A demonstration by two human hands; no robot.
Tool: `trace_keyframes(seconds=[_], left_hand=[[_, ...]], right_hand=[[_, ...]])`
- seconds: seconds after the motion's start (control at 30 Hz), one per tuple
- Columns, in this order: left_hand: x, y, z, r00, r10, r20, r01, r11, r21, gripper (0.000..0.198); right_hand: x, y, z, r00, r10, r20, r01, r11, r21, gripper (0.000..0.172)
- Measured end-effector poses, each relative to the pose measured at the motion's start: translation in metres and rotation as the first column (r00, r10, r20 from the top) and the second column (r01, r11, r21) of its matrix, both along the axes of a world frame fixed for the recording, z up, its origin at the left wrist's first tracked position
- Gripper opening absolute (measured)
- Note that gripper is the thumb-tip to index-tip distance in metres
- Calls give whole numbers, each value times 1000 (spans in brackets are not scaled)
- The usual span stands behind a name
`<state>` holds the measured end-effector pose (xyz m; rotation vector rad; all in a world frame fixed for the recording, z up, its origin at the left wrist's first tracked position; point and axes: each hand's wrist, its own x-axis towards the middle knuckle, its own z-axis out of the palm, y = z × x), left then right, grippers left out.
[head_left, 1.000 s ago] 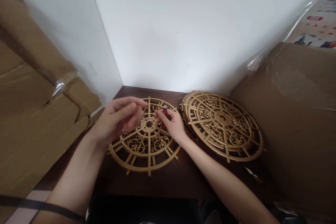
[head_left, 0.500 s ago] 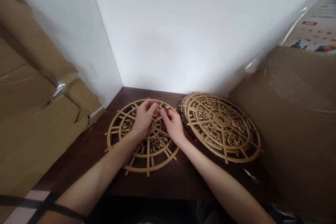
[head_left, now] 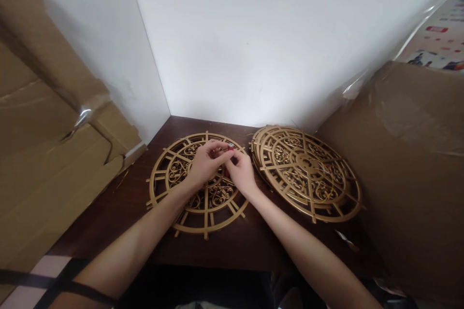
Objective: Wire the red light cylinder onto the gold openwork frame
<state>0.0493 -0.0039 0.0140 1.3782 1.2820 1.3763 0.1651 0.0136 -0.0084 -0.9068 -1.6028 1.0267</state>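
A gold openwork wheel-shaped disc (head_left: 170, 174) lies flat on the dark wooden table (head_left: 232, 246). Both my hands meet above its centre. My right hand (head_left: 241, 171) is closed around a small red cylinder with a metal tip (head_left: 229, 147). My left hand (head_left: 205, 164) is pinched at the tip of that cylinder, fingers pressed together. The disc's hub is hidden under my hands.
A stack of similar gold discs (head_left: 308, 171) lies to the right, with thin wires on top. A cardboard box (head_left: 402, 164) stands at the right and flattened cardboard (head_left: 47, 154) leans at the left. A white wall (head_left: 253, 43) closes the back.
My left hand came down from above the disc and joined the right hand at the red cylinder's tip. The right hand has hardly moved.
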Motion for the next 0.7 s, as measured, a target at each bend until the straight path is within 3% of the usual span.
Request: trace_keyframes(seconds=[0.13, 0.27, 0.33, 0.43, 0.53, 0.7], left_hand=[[-2, 2, -2, 982, -45, 185, 53, 998, -40, 26], [-2, 5, 1, 827, 11, 562, -2, 1000, -16, 16], [-3, 6, 4, 754, 80, 652, -53, 997, -61, 16], [-6, 7, 5, 708, 171, 685, -86, 984, -157, 16], [-10, 7, 3, 737, 152, 659, -32, 981, -190, 18], [-13, 6, 1, 905, -24, 424, 117, 974, -195, 26]], right_hand=[[0, 0, 1, 1000, 14, 25, -13, 1000, -11, 24], [-1, 0, 4, 993, 39, -107, -47, 996, -73, 25], [-1, 0, 5, 983, 14, -183, -36, 992, -118, 24], [-1, 0, 4, 961, -9, -276, -41, 984, -173, 19], [-1, 1, 4, 932, 4, -363, -83, 976, -201, 14], [0, 5, 2, 879, -22, -476, -111, 962, -249, 19]])
